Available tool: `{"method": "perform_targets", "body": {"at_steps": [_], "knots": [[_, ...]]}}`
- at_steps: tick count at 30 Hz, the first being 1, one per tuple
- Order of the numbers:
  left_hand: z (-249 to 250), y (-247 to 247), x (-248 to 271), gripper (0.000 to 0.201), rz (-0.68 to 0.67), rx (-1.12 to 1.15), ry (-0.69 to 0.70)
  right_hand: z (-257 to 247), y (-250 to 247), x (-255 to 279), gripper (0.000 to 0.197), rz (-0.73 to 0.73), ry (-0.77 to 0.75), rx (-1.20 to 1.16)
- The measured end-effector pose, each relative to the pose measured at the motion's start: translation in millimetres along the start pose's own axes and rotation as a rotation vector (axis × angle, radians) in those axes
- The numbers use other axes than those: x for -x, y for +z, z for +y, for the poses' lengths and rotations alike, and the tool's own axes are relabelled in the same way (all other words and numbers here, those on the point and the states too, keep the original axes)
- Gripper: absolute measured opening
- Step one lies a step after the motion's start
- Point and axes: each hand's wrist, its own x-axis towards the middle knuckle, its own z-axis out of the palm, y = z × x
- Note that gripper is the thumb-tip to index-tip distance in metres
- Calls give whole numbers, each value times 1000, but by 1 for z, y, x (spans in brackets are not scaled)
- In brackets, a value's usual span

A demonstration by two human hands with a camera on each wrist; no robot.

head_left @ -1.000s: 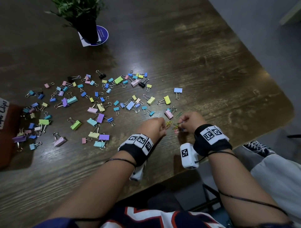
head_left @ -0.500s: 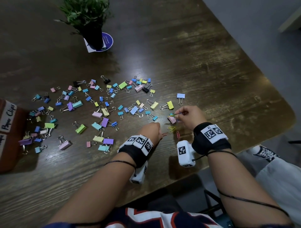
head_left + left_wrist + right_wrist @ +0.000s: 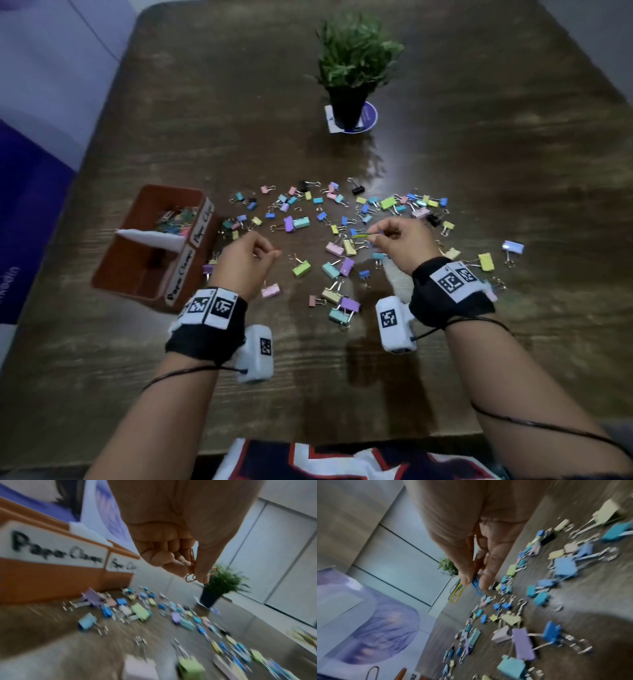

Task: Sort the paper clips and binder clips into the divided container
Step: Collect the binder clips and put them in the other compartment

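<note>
Both hands point(image 3: 245, 260) point(image 3: 400, 241) raised, fingers point(image 3: 171, 558) pinched.

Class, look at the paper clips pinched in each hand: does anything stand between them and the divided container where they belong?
Nothing visible does. The left hand pinches an orange paper clip in the air just right of the container. The right hand holds yellow and blue paper clips above the scattered binder clips; only the left hand lies between.
</note>
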Motion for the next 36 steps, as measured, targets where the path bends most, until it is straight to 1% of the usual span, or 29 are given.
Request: {"method": "perform_targets", "body": {"at_steps": [4, 7, 8, 10, 13, 15, 17, 19, 22, 24, 26, 28, 29, 31, 32, 34, 36], "knots": [[-41, -62, -18, 17, 140, -33, -99, -26, 40, -6, 24, -63, -44, 27], [-64, -98, -43, 13, 270, -104, -126, -37, 63, -8, 23, -68, -49, 30], [-68, -105, -53, 14, 276, -126, -145, -40, 69, -8, 21, -70, -49, 22], [-71, -115, -73, 18, 230, -189, -186, -46, 82, -8, 17, -73, -52, 13], [-68, -119, -98, 20, 132, -255, -203, -50, 97, -11, 23, -86, -44, 26], [-67, -122, -106, 28, 97, -275, -204, -51, 106, -13, 25, -85, -41, 16], [-71, -128, -105, 33, 106, -295, -205, -53, 112, -14, 20, -73, -40, 10], [-83, -135, -98, 35, 129, -274, -203, -55, 120, -16, 16, -71, -34, 5], [-115, -145, -79, 28, 190, -179, -183, -58, 136, -20, 24, -84, -27, -2], [-138, -146, -65, 30, 257, -233, -151, -63, 151, -21, 25, -97, -40, -1], [-155, -140, -51, 39, 280, -315, -193, -75, 166, -21, 22, -124, -63, -3], [-168, -131, -39, 50, 281, -283, -193, -88, 185, -23, 17, -127, -117, 17], [-174, -126, -34, 55, 285, -262, -170, -95, 195, -25, 17, -102, -162, 30], [-183, -116, -29, 62, 281, -271, -128, -107, 218, -30, 24, -4, -257, 23], [-186, -114, -28, 64, 283, -279, -116, -113, 230, -32, 26, 46, -301, 16], [-187, -112, -28, 64, 299, -280, -99, -124, 253, -37, 23, 98, -367, 33], [-188, -112, -28, 63, 310, -279, -84, -132, 274, -45, 15, 80, -382, 107]]}}
